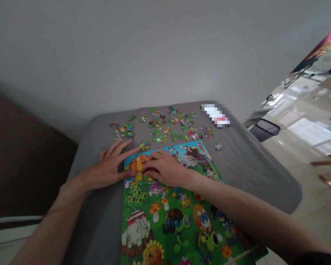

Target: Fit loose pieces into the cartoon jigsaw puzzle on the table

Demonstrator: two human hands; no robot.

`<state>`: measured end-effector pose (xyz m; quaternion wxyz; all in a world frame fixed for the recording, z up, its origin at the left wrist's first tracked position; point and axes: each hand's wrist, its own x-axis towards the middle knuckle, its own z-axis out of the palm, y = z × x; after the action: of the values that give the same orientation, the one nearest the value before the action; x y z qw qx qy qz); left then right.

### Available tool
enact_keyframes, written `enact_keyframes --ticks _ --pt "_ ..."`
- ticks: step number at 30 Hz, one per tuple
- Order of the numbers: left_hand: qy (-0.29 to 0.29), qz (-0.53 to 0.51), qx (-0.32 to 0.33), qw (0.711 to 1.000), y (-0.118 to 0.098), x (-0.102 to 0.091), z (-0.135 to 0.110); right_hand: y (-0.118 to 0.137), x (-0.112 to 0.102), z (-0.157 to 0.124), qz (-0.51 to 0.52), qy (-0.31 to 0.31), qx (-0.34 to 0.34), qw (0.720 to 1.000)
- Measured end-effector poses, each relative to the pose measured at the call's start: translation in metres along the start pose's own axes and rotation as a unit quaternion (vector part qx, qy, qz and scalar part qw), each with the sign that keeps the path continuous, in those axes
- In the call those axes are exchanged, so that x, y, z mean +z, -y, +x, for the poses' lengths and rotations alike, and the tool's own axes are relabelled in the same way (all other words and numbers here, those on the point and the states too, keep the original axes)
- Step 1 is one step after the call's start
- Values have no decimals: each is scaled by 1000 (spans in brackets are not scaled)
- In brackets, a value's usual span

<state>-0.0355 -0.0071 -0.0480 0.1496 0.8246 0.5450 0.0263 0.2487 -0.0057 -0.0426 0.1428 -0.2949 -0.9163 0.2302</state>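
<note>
Left hand (114, 162): one
Right hand (165, 167): one
Puzzle board (165, 230): one
Loose pieces (174, 136): dozens, too small and overlapping for an exact count
Grey piece (219, 146) set apart: one
Desk (259, 173): one
Blurred bright object (216, 115): one
Printed mushrooms (155, 208) with orange caps: at least three
Printed sunflower (153, 254): one plainly seen
Figure in a striped hat (136, 217): one

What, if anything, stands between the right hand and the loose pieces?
Nothing visible: only flat puzzle board and grey cloth lie between the right hand and the loose pieces. The left hand is off to the left.
</note>
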Motion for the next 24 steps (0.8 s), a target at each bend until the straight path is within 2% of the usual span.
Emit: enact_keyframes --ticks 8,11,18,21,24 --pt "12 -21 -2 1000 -6 -4 -5 -2 5 -1 -19 4 -32 999" --pt "-5 -41 7 999 -9 -8 0 -3 7 -1 -22 -10 -43 999" --pt "-52 -20 8 998 -21 -16 48 -3 8 -3 -24 -16 -58 998" --pt "-62 -8 1 998 -30 -11 67 -2 6 -5 -22 -7 -58 998" --pt "-81 -3 -12 997 -36 -2 75 -3 6 -5 -18 -4 -53 998"
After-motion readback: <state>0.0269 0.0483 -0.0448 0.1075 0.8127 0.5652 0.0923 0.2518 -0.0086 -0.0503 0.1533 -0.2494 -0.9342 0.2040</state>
